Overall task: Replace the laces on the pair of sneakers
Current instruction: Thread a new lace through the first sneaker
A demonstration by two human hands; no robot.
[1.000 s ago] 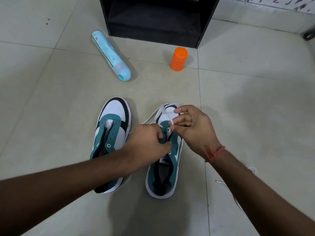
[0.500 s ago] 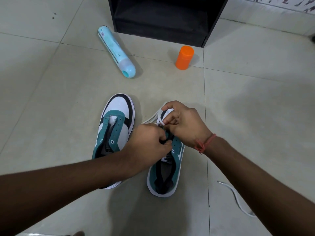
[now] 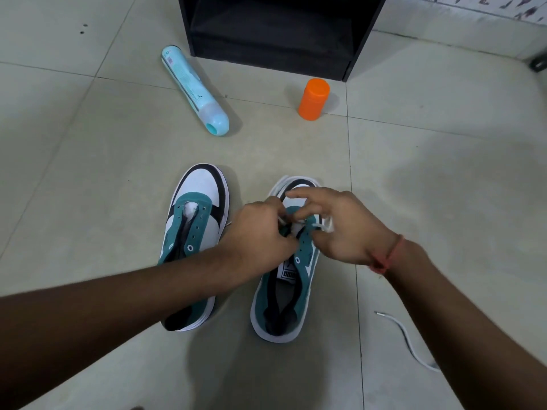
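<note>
Both hands worked over the right sneaker (image 3: 284, 294), which stood on the floor (image 3: 88, 173) just beside the left sneaker (image 3: 195, 229). The left hand (image 3: 260, 232) pinched the white lace (image 3: 324, 226) at the eyelets, much as it had half a second before. The right hand (image 3: 340, 229) had changed: earlier its fingers were curled tight round the lace near the toe, but now they were loosely spread and blurred, and whether they gripped the lace could not be told. A loop of lace lay round the toe. Another lace end (image 3: 405, 335) lay on the floor to the right, under the right forearm. The blue bottle (image 3: 195, 90), orange cap (image 3: 313, 99) and black shelf (image 3: 278, 31) had not shifted.
</note>
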